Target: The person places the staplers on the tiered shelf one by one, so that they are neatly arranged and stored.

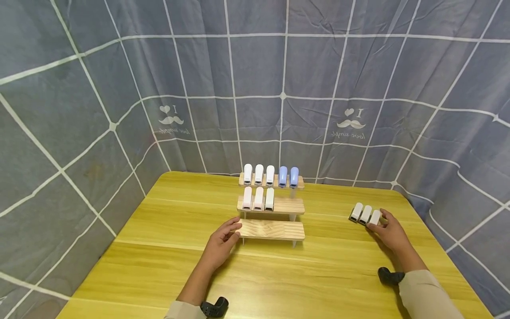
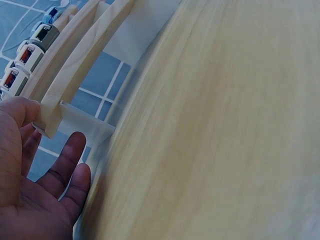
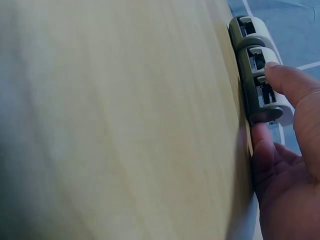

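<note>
In the head view my right hand [image 1: 392, 232] is at three white mini staplers lined up side by side at the table's right. Its thumb and fingers pinch the nearest white stapler [image 1: 374, 217]; the right wrist view shows the thumb over this stapler [image 3: 269, 94], close to the middle one [image 3: 259, 60]. My left hand [image 1: 221, 243] is at the left end of the lowest wooden shelf [image 1: 272, 229]. Seen from the left wrist, its thumb touches the corner of that shelf [image 2: 65, 87], and the other fingers spread loosely below.
Behind the lowest shelf, the middle shelf [image 1: 288, 206] bears two pinkish staplers and one pale stapler [image 1: 269, 199]. The back shelf [image 1: 241, 180] carries three white staplers and two blue ones [image 1: 294, 176]. A grey checked curtain [image 1: 255, 119] surrounds the yellow wooden table [image 1: 167, 235].
</note>
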### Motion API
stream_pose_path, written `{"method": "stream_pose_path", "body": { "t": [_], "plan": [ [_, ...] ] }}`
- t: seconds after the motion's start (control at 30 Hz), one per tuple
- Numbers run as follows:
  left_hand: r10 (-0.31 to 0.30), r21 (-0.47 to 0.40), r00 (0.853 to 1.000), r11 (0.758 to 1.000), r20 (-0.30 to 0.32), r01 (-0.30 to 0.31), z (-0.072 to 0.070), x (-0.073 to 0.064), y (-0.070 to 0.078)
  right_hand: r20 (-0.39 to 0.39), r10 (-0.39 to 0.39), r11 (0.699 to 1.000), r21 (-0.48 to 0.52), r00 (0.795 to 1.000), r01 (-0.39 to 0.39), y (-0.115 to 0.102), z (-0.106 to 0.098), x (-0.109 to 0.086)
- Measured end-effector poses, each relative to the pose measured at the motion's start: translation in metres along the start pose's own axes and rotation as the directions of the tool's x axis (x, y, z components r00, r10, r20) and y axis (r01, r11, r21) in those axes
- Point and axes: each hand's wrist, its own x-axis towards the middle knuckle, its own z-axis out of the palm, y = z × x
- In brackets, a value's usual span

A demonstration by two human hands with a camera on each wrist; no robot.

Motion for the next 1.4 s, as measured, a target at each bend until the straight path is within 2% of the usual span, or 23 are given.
{"method": "stream_pose_path", "body": {
  "t": [0.17,0.37,0.67,1.07,1.17,1.27,1.33,1.4],
  "plan": [
    [-0.009,-0.005,1.0,1.0,0.003,0.009,0.001,-0.001,0.001,-0.002,-0.03,0.999,-0.037,1.0,0.03,0.004,0.001,0.003],
    [-0.002,0.034,1.0,0.999,0.005,0.002,0.0,0.001,-0.002,-0.011,-0.077,0.995,-0.066,0.997,0.077,0.007,0.001,0.005],
    [-0.009,0.01,1.0,1.0,0.01,0.009,0.001,0.002,-0.002,-0.01,-0.025,0.998,-0.057,1.0,0.024,0.011,0.0,0.004],
    [-0.003,0.016,1.0,1.0,0.002,0.003,0.001,0.002,-0.002,-0.05,-0.021,0.998,-0.06,0.999,0.018,0.005,0.001,0.002],
    [-0.021,0.022,1.0,1.0,0.003,0.021,0.001,0.0,0.007,-0.055,-0.025,0.998,-0.053,0.998,0.022,0.004,0.001,0.0],
    [-0.029,0.028,1.0,0.999,-0.004,0.03,0.001,-0.001,0.008,-0.057,-0.036,0.999,-0.043,0.998,0.033,0.003,0.0,-0.002],
    [-0.027,0.035,1.0,0.999,-0.007,0.027,0.002,-0.001,0.008,-0.058,-0.039,0.999,-0.03,0.998,0.037,0.002,0.0,-0.003],
    [-0.022,0.029,1.0,0.999,-0.009,0.023,0.001,0.0,0.0,-0.063,-0.045,0.999,-0.004,0.997,0.044,0.0,0.0,-0.005]
  ]
}}
